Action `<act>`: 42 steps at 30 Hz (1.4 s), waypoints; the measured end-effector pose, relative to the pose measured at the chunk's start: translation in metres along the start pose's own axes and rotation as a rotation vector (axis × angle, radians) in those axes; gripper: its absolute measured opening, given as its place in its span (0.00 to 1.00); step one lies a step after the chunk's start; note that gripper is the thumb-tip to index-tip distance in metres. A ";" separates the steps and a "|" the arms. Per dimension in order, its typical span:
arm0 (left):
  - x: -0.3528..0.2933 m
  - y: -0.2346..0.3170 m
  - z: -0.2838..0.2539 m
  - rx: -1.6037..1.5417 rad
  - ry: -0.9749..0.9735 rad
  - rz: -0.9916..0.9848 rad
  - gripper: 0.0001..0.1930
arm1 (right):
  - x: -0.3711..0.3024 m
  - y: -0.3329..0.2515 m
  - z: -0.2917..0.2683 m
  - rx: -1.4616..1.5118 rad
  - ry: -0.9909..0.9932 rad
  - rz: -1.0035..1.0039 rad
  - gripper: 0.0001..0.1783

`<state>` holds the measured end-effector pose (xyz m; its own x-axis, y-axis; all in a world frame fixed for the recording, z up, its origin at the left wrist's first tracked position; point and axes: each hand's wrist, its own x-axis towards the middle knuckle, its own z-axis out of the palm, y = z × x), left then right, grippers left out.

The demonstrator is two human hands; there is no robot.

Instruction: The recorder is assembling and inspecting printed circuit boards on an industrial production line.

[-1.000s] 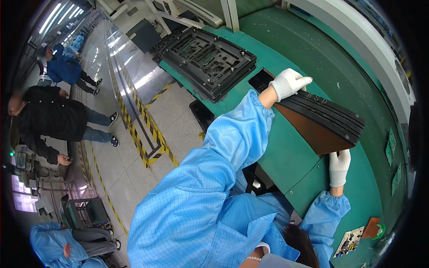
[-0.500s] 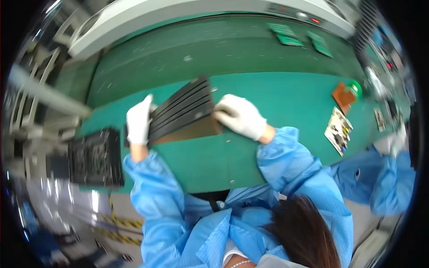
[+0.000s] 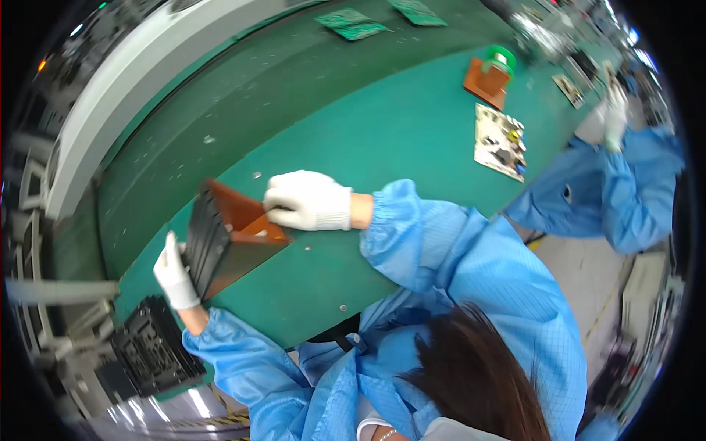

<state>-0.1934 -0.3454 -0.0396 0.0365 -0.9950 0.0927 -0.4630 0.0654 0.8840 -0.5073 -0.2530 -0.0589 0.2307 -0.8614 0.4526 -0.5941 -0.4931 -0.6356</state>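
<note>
A wedge-shaped black-and-brown box (image 3: 246,257) stands tilted on the green mat in front of me. Its black ribbed face (image 3: 207,239) is turned to the left, and the reddish-brown inner side (image 3: 237,206) shows on the right. My left hand (image 3: 175,273), white-gloved, grips the left edge of the ribbed face with its fingers up along it. At the brown side, my right hand (image 3: 309,200), gloved too, has its fingers bent and closed on the box's right edge. The fingertips are partly hidden, and a small white bit shows just below them.
A black slotted tray (image 3: 158,345) lies at the mat's left end. To the right are a populated circuit board (image 3: 500,142) and a brown block (image 3: 485,81) with a green roll (image 3: 500,59). Green boards (image 3: 351,23) lie on the far belt. A co-worker's gloved hand (image 3: 615,117) is at far right.
The view has swung toward the right. The box has turned so that its brown inner side shows, with the ribbed face now on the left. Both hands have stayed on it.
</note>
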 end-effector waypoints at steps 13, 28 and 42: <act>0.007 -0.018 0.003 -0.034 0.008 0.173 0.24 | 0.001 0.000 -0.004 -0.071 -0.099 0.076 0.10; -0.003 0.005 0.008 -0.128 0.037 0.121 0.24 | 0.003 -0.004 -0.007 -0.030 -0.082 0.073 0.11; -0.001 -0.002 0.005 -0.097 0.008 0.099 0.25 | 0.001 -0.006 -0.004 -0.050 -0.076 0.082 0.12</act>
<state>-0.1965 -0.3448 -0.0436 0.0023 -0.9827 0.1853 -0.3766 0.1708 0.9105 -0.5067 -0.2508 -0.0519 0.2367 -0.9061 0.3505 -0.6502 -0.4158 -0.6359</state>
